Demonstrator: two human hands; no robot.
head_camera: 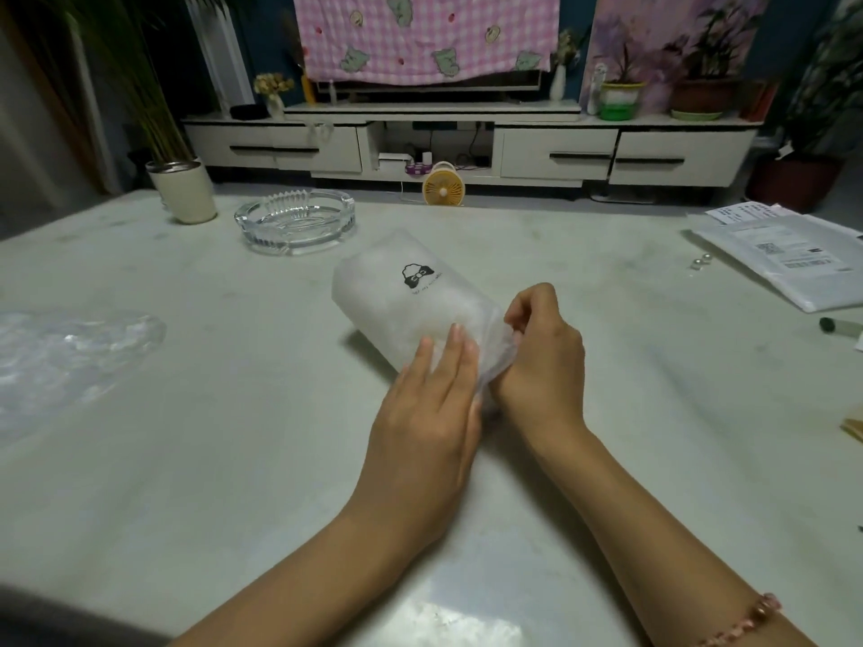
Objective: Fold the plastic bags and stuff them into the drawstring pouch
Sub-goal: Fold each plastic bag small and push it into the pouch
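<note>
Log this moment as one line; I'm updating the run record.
left hand: pressing drawstring pouch | right hand: pinching pouch mouth | plastic bag: lying far left, untouched

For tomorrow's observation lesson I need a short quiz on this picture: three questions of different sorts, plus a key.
1. True or false: the glass ashtray stands on the table beyond the pouch.
2. Where does the loose plastic bag lie? A) at the table's left edge B) inside the ashtray C) on the floor
3. Fill in: the left hand lies ___ on the pouch while the right hand pinches its near end.
Key: 1 true; 2 A; 3 flat.
</note>
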